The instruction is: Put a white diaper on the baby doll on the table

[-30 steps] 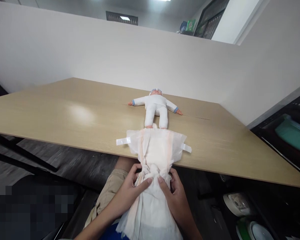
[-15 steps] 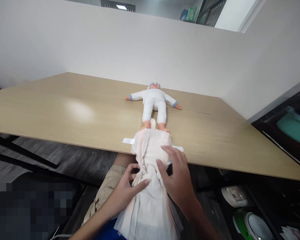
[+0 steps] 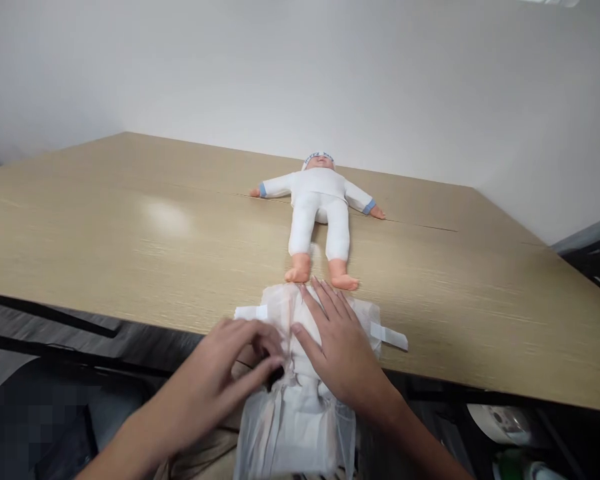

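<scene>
An unfolded white diaper (image 3: 305,427) with sheer, ruffled sides lies over the table's front edge, its lower end hanging down toward my lap. White fastening tabs stick out at both sides of its upper end. My right hand (image 3: 337,340) rests flat on the upper part, fingers stretched toward the doll. At the diaper's left edge, my left hand (image 3: 245,357) is curled, thumb and fingers closed on the ruffled side; the fingertips are slightly blurred. Just beyond lies a baby doll (image 3: 320,190) on its back in white clothes with blue cuffs, arms spread, feet close to the diaper.
The light wood table (image 3: 180,267) reaches back to a white wall (image 3: 260,73). A dark chair (image 3: 45,427) stands below at the left. Under the table at the right are a white round container (image 3: 500,423) and other items in shadow.
My right hand has moved forward and flattened onto the diaper's upper end. My left hand has shifted up along its left edge. The diaper's upper end is spread wider, and the view has tilted down.
</scene>
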Demonstrator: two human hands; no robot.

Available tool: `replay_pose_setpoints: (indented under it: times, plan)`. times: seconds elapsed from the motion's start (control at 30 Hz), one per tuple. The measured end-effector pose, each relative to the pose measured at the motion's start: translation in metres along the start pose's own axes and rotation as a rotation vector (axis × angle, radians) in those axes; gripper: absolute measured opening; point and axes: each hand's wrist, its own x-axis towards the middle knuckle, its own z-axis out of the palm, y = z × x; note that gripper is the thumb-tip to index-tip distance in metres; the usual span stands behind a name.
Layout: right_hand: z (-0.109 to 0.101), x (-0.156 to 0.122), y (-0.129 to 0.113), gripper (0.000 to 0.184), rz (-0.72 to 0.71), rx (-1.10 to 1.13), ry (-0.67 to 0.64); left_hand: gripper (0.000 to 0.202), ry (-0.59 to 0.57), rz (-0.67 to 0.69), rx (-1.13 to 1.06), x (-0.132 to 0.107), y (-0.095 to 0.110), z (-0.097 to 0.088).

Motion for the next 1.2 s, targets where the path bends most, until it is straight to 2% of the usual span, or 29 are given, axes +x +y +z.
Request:
replay_pose_setpoints:
  times: [0.1,0.17,0.2,0.27,0.33,0.37,0.43,0.5,0.63,0.7,0.83,0.97,1.1,1.2]
  plan:
    - [0.0,0.0,0.0,0.063,0.001,0.01,0.006,0.015,0.09,0.215,0.206,0.06,-0.012,-0.028]
    - [0.0,0.001,0.001,0.064,-0.003,0.012,0.015,0.023,0.075,0.39,0.395,0.106,-0.02,-0.038]
    - [0.001,0.001,0.002,0.064,-0.006,0.012,0.016,0.034,0.048,0.455,0.481,0.128,-0.024,-0.04]
    - [0.002,0.001,0.003,0.065,-0.011,0.009,0.021,0.067,-0.054,0.555,0.643,0.168,-0.029,-0.037]
    - [0.003,0.001,0.005,0.065,-0.015,0.008,0.027,0.095,-0.205,0.676,0.729,0.198,-0.03,-0.029]
    - [0.004,0.001,0.005,0.066,-0.016,0.008,0.028,0.104,-0.276,0.741,0.728,0.21,-0.029,-0.024]
    - [0.005,0.001,0.006,0.067,-0.016,0.009,0.027,0.107,-0.377,0.849,0.655,0.229,-0.027,-0.013]
    - [0.005,0.001,0.007,0.067,-0.019,0.007,0.027,0.095,-0.413,0.922,0.571,0.243,-0.025,-0.004]
    - [0.004,0.001,0.008,0.065,-0.027,-0.002,0.017,0.036,-0.389,1.054,0.572,0.258,-0.023,0.009]
    - [0.001,0.003,0.01,0.065,-0.033,-0.004,-0.003,0.019,-0.363,1.086,0.577,0.261,-0.021,0.01]
    - [-0.005,0.014,0.018,0.068,-0.033,0.002,-0.053,0.025,-0.341,1.02,0.436,0.264,-0.006,-0.005]
    - [-0.005,0.035,0.028,0.068,-0.042,0.002,-0.108,0.031,-0.356,0.906,0.217,0.274,0.02,-0.043]
    - [0.004,0.072,0.044,0.066,-0.08,-0.024,-0.132,0.032,-0.31,0.801,0.073,0.288,0.036,-0.078]
    - [0.011,0.111,0.061,0.07,-0.097,-0.058,-0.138,0.036,-0.263,0.743,-0.016,0.297,0.042,-0.092]
